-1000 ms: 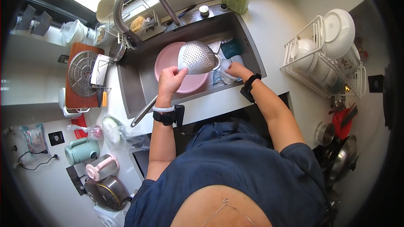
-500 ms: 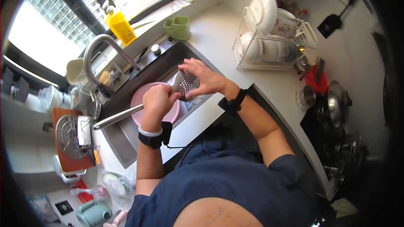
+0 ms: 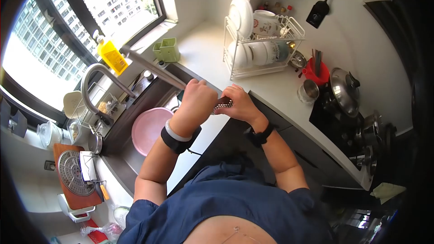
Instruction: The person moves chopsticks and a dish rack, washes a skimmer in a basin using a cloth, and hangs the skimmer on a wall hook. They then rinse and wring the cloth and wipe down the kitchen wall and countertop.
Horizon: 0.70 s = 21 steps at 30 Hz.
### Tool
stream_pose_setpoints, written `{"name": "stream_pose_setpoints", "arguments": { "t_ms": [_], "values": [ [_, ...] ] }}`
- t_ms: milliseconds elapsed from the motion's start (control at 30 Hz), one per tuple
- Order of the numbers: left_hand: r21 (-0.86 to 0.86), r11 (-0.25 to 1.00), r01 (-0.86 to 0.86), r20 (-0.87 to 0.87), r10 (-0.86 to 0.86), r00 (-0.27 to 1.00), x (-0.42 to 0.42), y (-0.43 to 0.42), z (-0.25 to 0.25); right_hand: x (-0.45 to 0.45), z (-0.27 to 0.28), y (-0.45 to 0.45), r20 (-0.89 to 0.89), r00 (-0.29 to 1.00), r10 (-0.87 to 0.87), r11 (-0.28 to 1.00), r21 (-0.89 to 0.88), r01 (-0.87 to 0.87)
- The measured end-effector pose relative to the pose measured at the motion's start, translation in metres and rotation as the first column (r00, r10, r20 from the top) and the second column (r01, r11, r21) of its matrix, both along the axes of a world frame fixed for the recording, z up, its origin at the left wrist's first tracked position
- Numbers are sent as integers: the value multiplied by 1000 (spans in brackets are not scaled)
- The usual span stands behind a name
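My left hand [image 3: 197, 106] is closed round the metal perforated ladle [image 3: 223, 104] near its bowl. Its long handle slants up and left from my fist, over the sink. My right hand [image 3: 239, 104] grips the bowl's edge from the other side, thumb below and fingers above. Both hands are above the front right edge of the sink [image 3: 122, 162]. Most of the perforated bowl is hidden by my fingers. Left of my left forearm, a pink basin [image 3: 149, 131] sits in the sink.
A curved faucet [image 3: 86, 91] stands behind the sink, near a yellow bottle [image 3: 112, 57] and a green holder [image 3: 167, 50]. To the right are a dish rack [image 3: 257, 71], a metal cup [image 3: 308, 91] and a lidded pan [image 3: 344, 91]. A cutting board [image 3: 81, 199] stands at left.
The view has turned right. The ladle has swung round, its handle now pointing up and left rather than down and left. My right hand has left the cloth in the sink and taken hold of the bowl.
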State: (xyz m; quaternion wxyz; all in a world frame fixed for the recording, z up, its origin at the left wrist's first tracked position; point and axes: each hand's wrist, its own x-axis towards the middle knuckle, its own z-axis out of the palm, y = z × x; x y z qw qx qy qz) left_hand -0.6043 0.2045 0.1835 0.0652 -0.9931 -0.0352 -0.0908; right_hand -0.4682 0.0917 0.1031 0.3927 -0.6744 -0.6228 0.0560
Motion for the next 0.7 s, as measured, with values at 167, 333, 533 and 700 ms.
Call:
{"name": "stream_pose_setpoints", "arguments": {
  "t_ms": [167,333,533,700],
  "values": [
    [-52,965,258,306,-231,924,65,-47,37,41,35,-56,-87,973,-213,956,186,226],
    [-133,897,420,710,-210,673,137,-100,56,99,68,-128,-191,888,-419,879,161,449],
    [-200,822,533,716,-249,652,216,-146,42,188,86,-200,-275,739,-615,716,200,669],
    [-238,798,554,682,-269,680,276,-162,42,254,123,-210,-255,676,-691,620,271,737]
  ]
}}
